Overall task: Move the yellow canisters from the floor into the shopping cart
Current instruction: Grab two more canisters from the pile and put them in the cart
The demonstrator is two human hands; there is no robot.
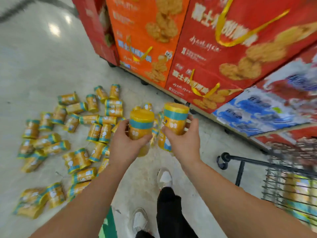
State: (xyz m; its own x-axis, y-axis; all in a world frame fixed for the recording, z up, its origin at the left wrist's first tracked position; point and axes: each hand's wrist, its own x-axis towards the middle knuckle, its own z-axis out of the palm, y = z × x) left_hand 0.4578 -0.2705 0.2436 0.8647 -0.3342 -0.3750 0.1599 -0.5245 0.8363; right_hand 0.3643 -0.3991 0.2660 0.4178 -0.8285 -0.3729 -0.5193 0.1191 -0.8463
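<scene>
Each hand grips one yellow canister: left hand (126, 145), right hand (184, 141). Best swing both right, over the shopping cart (281, 170) rim, and lower them in upright.

Motion blur leaves little legible. The red boxes (223, 54) bear a line of big white Chinese characters; only "士" and perhaps "利" after it can be made out, and the white cursive line beneath is unreadable. The orange box (142, 19) repeats that line on a blue band, too smeared to read. The left canister (139, 130) and right canister (175, 125) each show a pale mark like "00". Dark print on the blue packs (257, 109) cannot be read
</scene>
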